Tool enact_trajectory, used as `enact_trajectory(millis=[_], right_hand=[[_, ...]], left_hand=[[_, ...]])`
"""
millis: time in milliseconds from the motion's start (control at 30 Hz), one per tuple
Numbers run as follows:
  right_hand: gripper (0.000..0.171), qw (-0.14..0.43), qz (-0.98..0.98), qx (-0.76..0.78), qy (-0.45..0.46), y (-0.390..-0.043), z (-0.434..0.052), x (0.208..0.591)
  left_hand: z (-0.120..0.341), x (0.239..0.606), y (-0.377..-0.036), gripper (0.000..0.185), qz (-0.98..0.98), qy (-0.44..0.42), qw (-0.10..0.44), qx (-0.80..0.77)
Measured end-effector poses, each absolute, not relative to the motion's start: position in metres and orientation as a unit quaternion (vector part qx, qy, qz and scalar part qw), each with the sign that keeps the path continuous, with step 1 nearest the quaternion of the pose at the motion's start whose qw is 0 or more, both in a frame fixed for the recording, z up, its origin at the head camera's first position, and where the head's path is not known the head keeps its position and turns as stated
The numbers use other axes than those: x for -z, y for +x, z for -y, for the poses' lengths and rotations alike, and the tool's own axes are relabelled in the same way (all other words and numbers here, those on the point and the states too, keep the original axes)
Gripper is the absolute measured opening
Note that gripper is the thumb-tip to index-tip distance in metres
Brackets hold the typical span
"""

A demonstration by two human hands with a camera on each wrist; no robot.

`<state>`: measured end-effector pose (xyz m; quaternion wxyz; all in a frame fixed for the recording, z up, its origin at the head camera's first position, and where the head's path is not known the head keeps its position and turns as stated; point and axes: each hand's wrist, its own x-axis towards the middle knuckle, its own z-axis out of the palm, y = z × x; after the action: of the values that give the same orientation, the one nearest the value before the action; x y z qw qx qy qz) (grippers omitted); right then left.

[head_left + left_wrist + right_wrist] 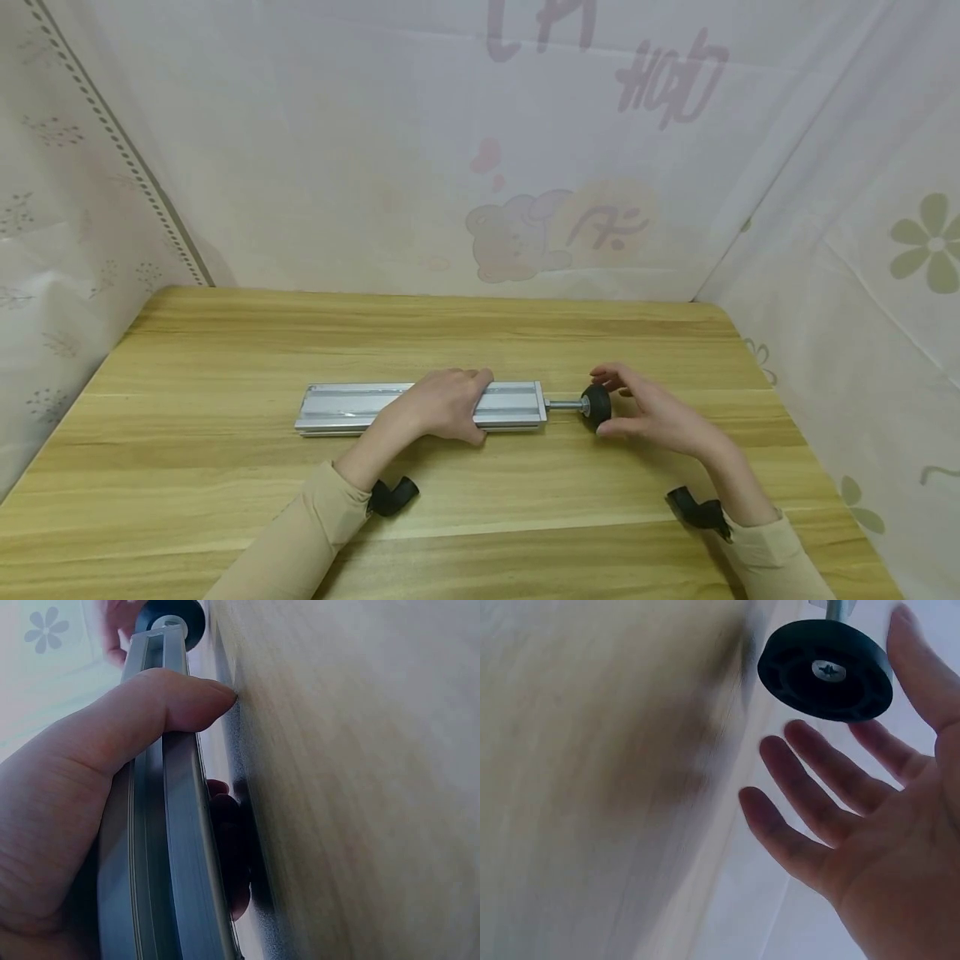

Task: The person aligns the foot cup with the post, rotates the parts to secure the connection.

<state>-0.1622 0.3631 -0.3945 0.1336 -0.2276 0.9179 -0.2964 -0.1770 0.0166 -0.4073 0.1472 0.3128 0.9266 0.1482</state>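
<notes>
A silver aluminium profile (345,408) lies lengthwise across the table, its grooves showing in the left wrist view. My left hand (442,406) grips it right of its middle, thumb on the near side and fingers over the far side. From its right end juts a threaded rod (566,405) bearing a round black levelling foot (597,406). In the right wrist view the underside of the foot (825,671) shows a cross-head screw at its centre. Around the foot, my right hand (652,414) has its fingers spread and relaxed, thumb and index fingertip close to the rim.
The wooden table (480,533) has rounded far corners. A pale patterned curtain (360,167) hangs behind it and along both sides. A black curved piece (393,497) sits at the left wrist, and a similar black piece (697,510) at the right wrist.
</notes>
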Motion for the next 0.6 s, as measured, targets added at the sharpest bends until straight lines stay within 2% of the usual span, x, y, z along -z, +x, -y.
enact_trajectory(millis=[133,333,600], right_hand=[[0.082,0.103,-0.926,0.274,-0.237,-0.1622,-0.3577,0.3954],[0.075,0.078,-0.931,0.258,-0.246,-0.1617,-0.3537,0.3961],[0.06,0.108,-0.92,0.287,-0.244,-0.1634,-0.3618,0.3973]], left_hand=[[-0.0164,0.4077,-0.1772,0.062,-0.927,0.314,0.147,-0.146],[-0.0164,0.4082,-0.1774,0.062,-0.927,0.313,0.147,-0.146],[-0.0165,0.4076,-0.1775,0.058,-0.926,0.315,0.146,-0.149]])
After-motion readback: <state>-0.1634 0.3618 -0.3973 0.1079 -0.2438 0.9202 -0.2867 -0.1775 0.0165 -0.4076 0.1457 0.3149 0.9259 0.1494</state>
